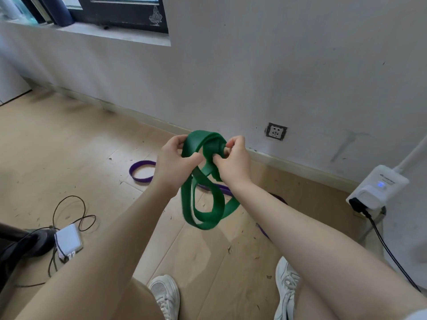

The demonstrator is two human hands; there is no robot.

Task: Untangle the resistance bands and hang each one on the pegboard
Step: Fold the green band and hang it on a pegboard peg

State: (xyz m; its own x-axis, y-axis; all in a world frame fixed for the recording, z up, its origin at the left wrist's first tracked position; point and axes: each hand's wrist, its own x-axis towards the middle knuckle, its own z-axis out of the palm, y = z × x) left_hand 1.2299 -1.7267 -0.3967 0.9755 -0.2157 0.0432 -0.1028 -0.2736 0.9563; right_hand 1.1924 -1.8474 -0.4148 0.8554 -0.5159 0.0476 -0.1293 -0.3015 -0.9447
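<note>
A green resistance band (209, 211) hangs in twisted loops between my two hands, above the wooden floor. My left hand (174, 161) grips its upper left loop with curled fingers. My right hand (232, 158) pinches the knotted part on the right side. A purple resistance band (141, 169) lies on the floor behind my hands, partly hidden by my arms and running off to the right. No pegboard shows in this view.
A white wall with a socket (276, 131) stands ahead. A white power device (379, 189) with a black cable sits at the right. A white adapter (68, 240) with cables and a dark stand base lie at the left. My white shoes (165, 294) are below.
</note>
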